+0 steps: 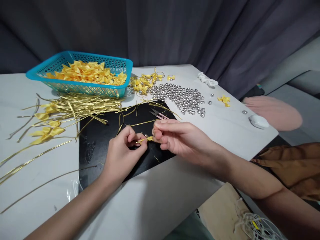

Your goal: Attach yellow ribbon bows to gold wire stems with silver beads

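Over the black mat (97, 153), my left hand (123, 146) pinches a small yellow ribbon bow (149, 138) between thumb and forefinger. A silver bead (146, 135) shows at the bow's top. My right hand (175, 136) is closed in a pinch right beside the bow's right end; its fingertips hide whatever they hold. Just beyond the right hand lie small scissors (160, 115) with pink handles, their blades apart. A gold twist tie (143, 123) lies on the mat behind the fingers.
A blue basket (130, 66) of yellow ribbon pieces stands back left, with a pile of gold ties (87, 105) before it. Several silver beads (180, 96) spread behind the mat near finished-looking yellow bows (143, 83). A white mouse-shaped object (258, 122) sits by the right edge.
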Tool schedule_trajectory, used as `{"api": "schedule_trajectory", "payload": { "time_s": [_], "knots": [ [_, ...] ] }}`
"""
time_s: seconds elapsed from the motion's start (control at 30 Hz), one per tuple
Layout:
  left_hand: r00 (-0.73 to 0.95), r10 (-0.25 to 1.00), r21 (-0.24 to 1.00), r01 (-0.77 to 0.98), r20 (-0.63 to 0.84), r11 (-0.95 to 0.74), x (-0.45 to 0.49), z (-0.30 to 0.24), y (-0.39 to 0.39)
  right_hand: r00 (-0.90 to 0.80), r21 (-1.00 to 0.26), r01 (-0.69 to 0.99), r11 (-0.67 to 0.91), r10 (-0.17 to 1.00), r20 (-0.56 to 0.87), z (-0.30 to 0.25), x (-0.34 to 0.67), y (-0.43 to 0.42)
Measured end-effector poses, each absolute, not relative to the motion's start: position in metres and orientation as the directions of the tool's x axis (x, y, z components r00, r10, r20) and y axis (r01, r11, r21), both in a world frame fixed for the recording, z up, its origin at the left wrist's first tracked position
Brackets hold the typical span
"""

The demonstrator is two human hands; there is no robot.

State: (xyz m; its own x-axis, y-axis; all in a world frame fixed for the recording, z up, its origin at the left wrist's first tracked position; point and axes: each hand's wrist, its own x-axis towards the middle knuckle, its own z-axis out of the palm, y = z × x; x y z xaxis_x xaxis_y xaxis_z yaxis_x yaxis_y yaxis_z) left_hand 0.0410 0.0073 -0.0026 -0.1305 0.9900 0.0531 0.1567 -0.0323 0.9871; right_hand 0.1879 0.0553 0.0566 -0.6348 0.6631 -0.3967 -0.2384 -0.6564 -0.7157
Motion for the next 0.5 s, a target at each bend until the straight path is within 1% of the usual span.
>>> {"api": "schedule_trajectory", "payload": {
  "time_s": [0.1, 0.17, 0.37, 0.5],
  "knots": [
    [-0.132, 0.990, 0.979, 0.203, 0.058, -0.030, 0.041, -0.003, 0.007, -0.671, -0.633, -0.253, -0.732, 0.604, -0.431, 0.057, 0.192, 0.061],
    [-0.139, 0.988, 0.971, 0.238, 0.069, -0.034, 0.042, -0.004, 0.007, -0.681, -0.601, -0.246, -0.760, 0.577, -0.450, 0.057, 0.194, 0.064],
    [-0.141, 0.990, 0.979, 0.203, 0.024, 0.005, 0.041, -0.005, 0.008, -0.680, -0.536, -0.276, -0.798, 0.556, -0.478, 0.059, 0.199, 0.070],
    [-0.144, 0.989, 0.979, 0.205, 0.033, -0.002, 0.042, -0.005, 0.008, -0.656, -0.502, -0.308, -0.808, 0.562, -0.503, 0.062, 0.201, 0.073]
  ]
}}
